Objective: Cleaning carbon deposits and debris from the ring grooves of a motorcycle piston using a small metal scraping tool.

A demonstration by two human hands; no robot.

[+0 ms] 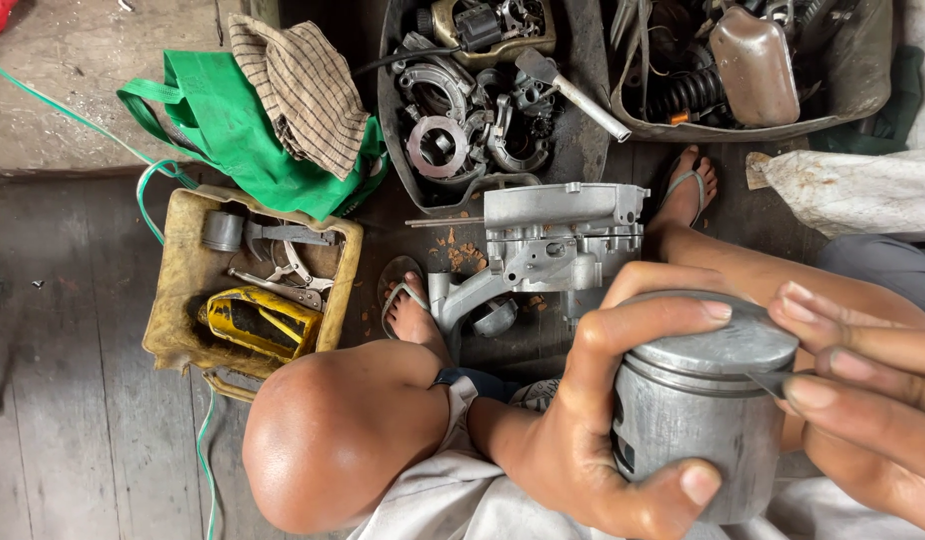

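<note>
The right hand (863, 390) runs off the right edge, wrist unseen. The piston (698, 400) hides most of the thin metal piece (768, 380) pinched there. The left hand (603, 420) covers the piston's left side. The far trays (843, 110) are cropped at top.

piston (705, 400) in left hand (593, 420), right hand (863, 390) touching its right side | engine block (558, 240) on floor behind piston | tool box (183, 300) far left | bag (238, 130) behind tool box
</note>
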